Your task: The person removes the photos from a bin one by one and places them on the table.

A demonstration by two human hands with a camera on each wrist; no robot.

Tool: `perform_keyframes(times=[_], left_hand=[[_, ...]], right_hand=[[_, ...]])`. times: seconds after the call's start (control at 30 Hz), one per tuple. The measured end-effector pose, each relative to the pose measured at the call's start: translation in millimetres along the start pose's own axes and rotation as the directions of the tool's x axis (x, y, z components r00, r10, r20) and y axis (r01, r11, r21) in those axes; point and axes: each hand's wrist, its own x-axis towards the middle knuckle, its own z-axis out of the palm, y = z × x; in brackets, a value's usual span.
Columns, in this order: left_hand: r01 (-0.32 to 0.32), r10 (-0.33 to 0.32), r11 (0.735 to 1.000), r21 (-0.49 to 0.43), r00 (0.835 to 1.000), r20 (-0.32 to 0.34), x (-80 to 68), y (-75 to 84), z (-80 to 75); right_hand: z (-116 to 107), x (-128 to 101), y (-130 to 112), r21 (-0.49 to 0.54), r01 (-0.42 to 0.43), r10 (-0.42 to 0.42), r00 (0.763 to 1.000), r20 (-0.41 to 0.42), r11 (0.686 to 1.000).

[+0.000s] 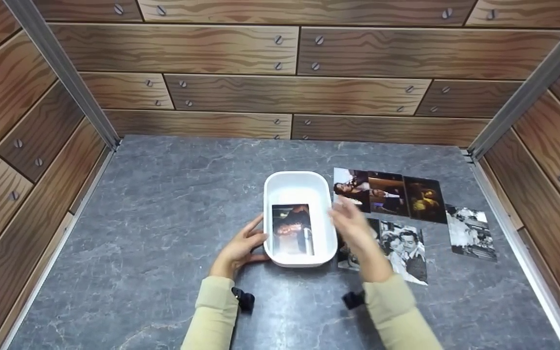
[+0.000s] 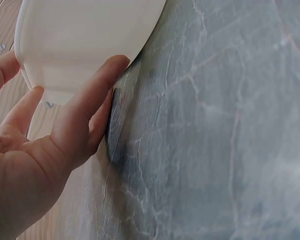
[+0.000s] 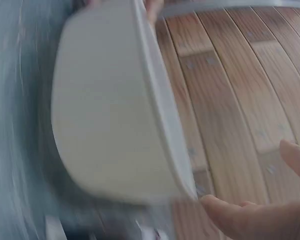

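A white rectangular tub (image 1: pixel 299 180) with rounded corners stands on the grey marbled surface. Inside it, toward the near end, lies a dark colour photo (image 1: pixel 292 229). My left hand (image 1: pixel 243 248) is at the tub's left side, fingers spread; in the left wrist view, fingertips (image 2: pixel 36 92) touch the rim and the wall. My right hand (image 1: pixel 355 228), blurred, hovers by the right rim with nothing in its grasp. In the right wrist view, one fingertip (image 3: pixel 210 201) is right at the rim's corner. Part of a black-and-white photo is hidden beneath the right hand.
Right of the tub, three colour photos lie in a row, the middle one (image 1: pixel 388 194) overlapping its neighbours' edges. Black-and-white photos lie nearer, including a couple portrait (image 1: pixel 405 250) and one at far right (image 1: pixel 471 233). Wood-patterned panels (image 1: pixel 241 92) wall the back and sides.
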Motion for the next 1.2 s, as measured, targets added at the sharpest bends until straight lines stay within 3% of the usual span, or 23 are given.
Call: perform_keyframes(times=[0.1,0.23,0.57,0.73,0.9,0.93,1.0,1.13,1.2], left_hand=[[-0.011,0.011,1.0,-0.003,1.0,0.007,1.1,1.4,0.5],[-0.008,0.008,1.0,0.005,1.0,0.005,1.9,2.8,1.0],[-0.02,0.02,1.0,0.008,1.0,0.0,1.3,2.6,2.4],[-0.017,0.017,1.0,0.01,1.0,0.0,0.2,0.8,1.2],[-0.016,0.016,1.0,-0.004,1.0,0.009,-1.3,-1.2,1.6],[-0.017,0.017,1.0,-0.008,1.0,0.011,-1.7,-1.4,1.7],[-0.016,0.017,1.0,-0.012,1.0,0.009,-1.7,-1.8,1.8],[-0.012,0.012,1.0,-0.013,1.0,0.003,-1.5,-2.4,1.5],[-0.014,0.014,1.0,-0.013,1.0,0.002,-1.5,-2.6,1.1]], right_hand=[[22.9,8.4,10.3,0.006,-0.063,0.063,0.998,0.03,0.998],[39.7,15.6,24.0,-0.072,-0.152,0.154,0.988,0.03,0.986],[49.5,21.3,33.4,-0.176,-0.26,0.26,0.965,-0.022,0.949],[51.3,25.7,38.2,-0.205,-0.251,0.244,0.968,-0.059,0.946],[54.0,27.5,43.4,-0.26,-0.164,0.146,0.985,-0.088,0.952],[54.9,27.0,44.1,-0.304,-0.137,0.114,0.989,-0.093,0.943],[56.9,25.5,45.3,-0.439,-0.07,0.028,0.995,-0.1,0.896],[60.1,21.6,46.5,-0.679,0.027,-0.126,0.987,-0.096,0.734],[60.6,20.3,46.8,-0.705,0.043,-0.151,0.984,-0.091,0.707]])
